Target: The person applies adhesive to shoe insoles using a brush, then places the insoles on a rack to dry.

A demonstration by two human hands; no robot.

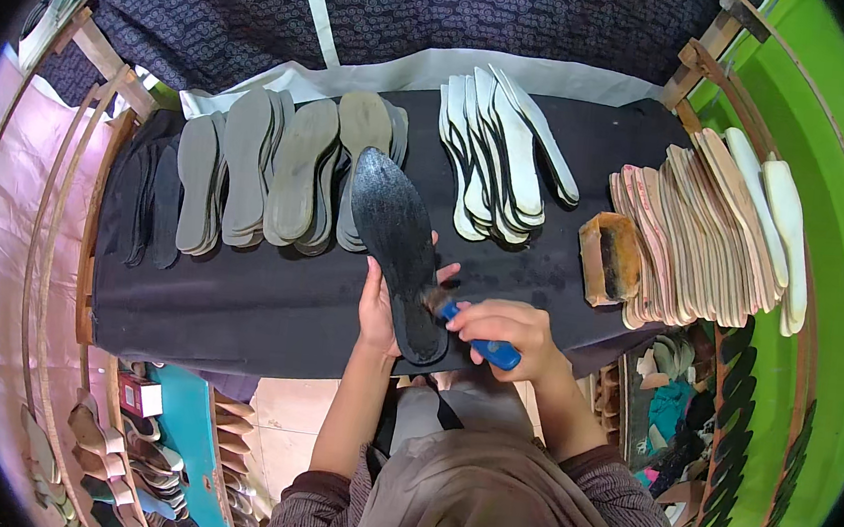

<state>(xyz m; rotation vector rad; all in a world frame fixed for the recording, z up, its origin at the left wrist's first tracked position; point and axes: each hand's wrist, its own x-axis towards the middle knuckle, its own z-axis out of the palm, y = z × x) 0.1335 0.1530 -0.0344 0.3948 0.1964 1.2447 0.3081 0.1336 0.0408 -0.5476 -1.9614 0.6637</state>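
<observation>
A black shoe sole (393, 226) is held up over the near middle of the table, its wide end pointing away from me. My left hand (378, 308) is closed around it from beneath, with the thumb along its left edge and fingertips showing on its right. The upper part of the sole has a wet-looking shine; toward the heel it is duller. My right hand (517, 327) grips a blue-handled brush (497, 353). Its bristles touch the sole's right edge near the heel.
A dark cloth covers the table (237, 313). Grey soles (304, 173) lie in overlapping stacks at the left, white-topped soles (496, 160) at centre back. At the right, a cut-open container (591, 263) with amber residue stands beside a row of beige soles (695, 237). Wooden racks (108, 236) flank the table.
</observation>
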